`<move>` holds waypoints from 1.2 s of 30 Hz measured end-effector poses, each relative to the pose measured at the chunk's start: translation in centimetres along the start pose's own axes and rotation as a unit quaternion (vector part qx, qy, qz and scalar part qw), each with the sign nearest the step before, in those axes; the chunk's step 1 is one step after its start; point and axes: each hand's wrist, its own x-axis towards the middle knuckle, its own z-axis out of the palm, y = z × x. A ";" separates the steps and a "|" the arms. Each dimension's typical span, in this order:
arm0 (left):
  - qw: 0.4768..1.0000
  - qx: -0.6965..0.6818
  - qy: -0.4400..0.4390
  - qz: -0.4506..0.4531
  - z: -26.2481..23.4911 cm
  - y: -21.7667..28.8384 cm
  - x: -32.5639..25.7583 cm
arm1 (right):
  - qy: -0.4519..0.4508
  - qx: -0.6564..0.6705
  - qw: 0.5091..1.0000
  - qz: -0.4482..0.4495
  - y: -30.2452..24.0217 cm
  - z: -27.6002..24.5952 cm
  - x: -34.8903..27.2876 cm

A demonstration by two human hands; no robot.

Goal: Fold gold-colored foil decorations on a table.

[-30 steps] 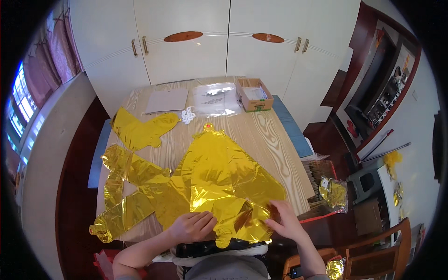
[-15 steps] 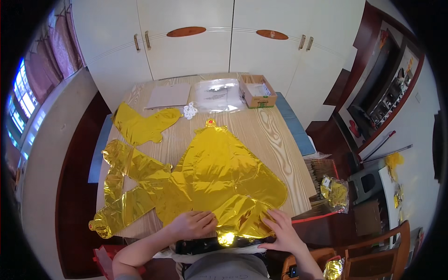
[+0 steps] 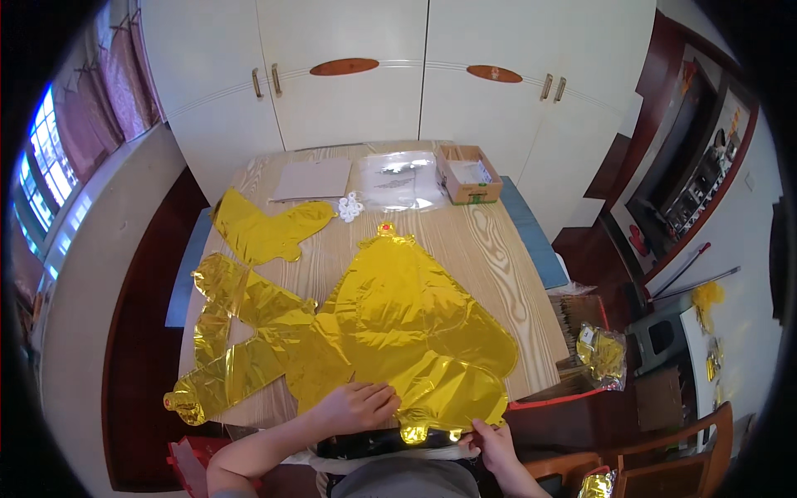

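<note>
A large flat gold foil balloon [image 3: 398,299] spreads over the front of the table, its near edge hanging at my side. On its lower left part rests my left hand [image 3: 361,408], fingers close together and lying flat on the foil. At the lower right corner my right hand [image 3: 496,444] pinches the balloon's edge between thumb and fingers. Another gold foil balloon [image 3: 237,344] with a hole in its middle lies to the left, touching or overlapping the large one. Farther back is a smaller gold foil balloon [image 3: 270,228], spread flat.
Along the table's [image 3: 486,274] far side are a grey board [image 3: 312,179], white rings [image 3: 350,207], clear plastic bags [image 3: 403,180] and a cardboard box [image 3: 471,176]. A wooden chair [image 3: 681,456] stands at the lower right. A bag of gold foil [image 3: 601,354] sits beside the table.
My right hand has gone from lying spread on the foil to pinching its lower right edge, lower down. The balloon's near right part is smoother. My left hand stays on the foil.
</note>
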 end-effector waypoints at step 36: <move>0.983 -0.168 0.006 -0.081 -0.9 0.2 1.0 | 0.076 -0.017 0.996 -0.036 -3.0 -0.9 0.3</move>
